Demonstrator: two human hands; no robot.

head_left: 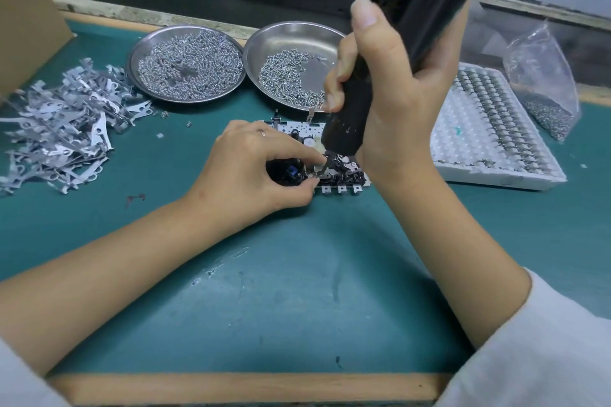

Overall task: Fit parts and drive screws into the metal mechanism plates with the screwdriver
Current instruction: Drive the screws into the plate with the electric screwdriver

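So the mechanism plate [299, 129] sits flat on the green bench mat [264, 291], roughly dead centre, just in front of the two steel dishes. It's a pale perforated metal plate with a bunch of black plastic parts, a small blue bit and a row of little metal tabs along its near edge.

Right hand [393, 102] is wrapped around a fat black electric screwdriver [357, 102], thumb up along the barrel, fingers curled round the lower grip. The tool is held tilted, its top leaning away to the right, nose down on the near-right part of the plate. The bit itself is mostly hidden by the fingers, so I can't tell exactly what it's touching.

Left hand [251, 168] rests on the left side of the plate, thumb and forefinger pinching a small shiny metal piece [318, 171] right beside the driver's nose. There's a ring on one finger.

Around it: left dish [186, 63] is full of tiny springs, right dish [292, 64] holds small screws heaped on its near side. A messy pile of stamped metal levers [62, 122] lies on the far left, next to a cardboard box [26, 16]. On the right is a white moulded tray [496, 132] with rows of small metal parts, and a clear plastic bag [545, 82] of more hardware beside it.
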